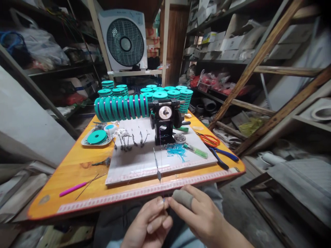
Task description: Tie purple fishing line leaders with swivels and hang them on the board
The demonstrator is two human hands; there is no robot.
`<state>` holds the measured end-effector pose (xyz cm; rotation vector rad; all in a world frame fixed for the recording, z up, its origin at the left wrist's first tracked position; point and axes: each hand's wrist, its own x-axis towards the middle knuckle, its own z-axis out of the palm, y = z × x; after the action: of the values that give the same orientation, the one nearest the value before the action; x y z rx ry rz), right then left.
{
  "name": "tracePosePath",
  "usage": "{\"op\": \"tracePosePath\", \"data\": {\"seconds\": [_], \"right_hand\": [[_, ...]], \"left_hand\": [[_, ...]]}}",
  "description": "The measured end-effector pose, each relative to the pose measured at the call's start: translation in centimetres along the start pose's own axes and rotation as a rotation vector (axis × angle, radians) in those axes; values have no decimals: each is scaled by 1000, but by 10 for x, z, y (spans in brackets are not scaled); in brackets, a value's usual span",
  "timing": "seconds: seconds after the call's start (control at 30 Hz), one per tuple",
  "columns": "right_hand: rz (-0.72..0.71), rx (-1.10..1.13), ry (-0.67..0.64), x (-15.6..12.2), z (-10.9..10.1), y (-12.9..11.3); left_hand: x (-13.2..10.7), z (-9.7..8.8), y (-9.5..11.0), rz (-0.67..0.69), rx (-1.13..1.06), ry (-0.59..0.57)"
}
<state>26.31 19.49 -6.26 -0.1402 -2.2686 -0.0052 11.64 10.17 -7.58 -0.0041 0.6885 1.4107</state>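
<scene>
Beyond the table's front edge my left hand (151, 222) and my right hand (198, 210) meet, fingertips pinched together on a thin line (162, 187). A tiny bluish bit shows at the pinch, too small to name. One finger of my right hand wears a grey sleeve (182, 199). The line runs up toward a black hand-cranked winder (164, 120), which carries a row of teal foam spools (121, 107) wound with purple line. Close to the line, a dark weight-like piece with a thin stem (159, 175) lies at the white board's front edge.
A white board (139, 165) bears blue snippets (177, 151), a green-capped tube (196, 151) and several dark stemmed pieces (125, 143). Blue-handled pliers (219, 158) and orange-handled scissors (209, 139) lie right; a pink-handled hook tool (73, 189) lies left. Stacked teal spools (160, 94) stand behind.
</scene>
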Motion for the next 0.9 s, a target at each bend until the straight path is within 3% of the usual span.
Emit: {"op": "tracePosePath", "data": {"seconds": [0.13, 0.2, 0.27, 0.4, 0.5, 0.6, 0.7, 0.83, 0.9], "right_hand": [[-47, -8, -78, 5, -9, 0], [-82, -38, -88, 9, -16, -1], [-115, -81, -99, 14, -24, -3], [-171, -120, -75, 28, -33, -3], [-189, -1, -26, 39, -29, 0], [-100, 257, -97, 48, -16, 3], [35, 453, -201, 54, -2, 4], [182, 481, -210, 65, 11, 2], [234, 434, -206, 70, 15, 2]], "left_hand": [[0, 1, 3, 12, 107, -10], [-2, 2, 4, 121, 295, -28], [-6, 4, 5, 370, 569, -20], [-17, 9, 5, 1019, 1193, 108], [-26, 10, 9, 1291, 1521, 82], [-32, 9, 20, 1447, 1645, -26], [-33, 7, 31, 1527, 1704, -32], [-28, 3, 44, 1731, 1823, 16], [-26, 2, 49, 1819, 1902, -51]]}}
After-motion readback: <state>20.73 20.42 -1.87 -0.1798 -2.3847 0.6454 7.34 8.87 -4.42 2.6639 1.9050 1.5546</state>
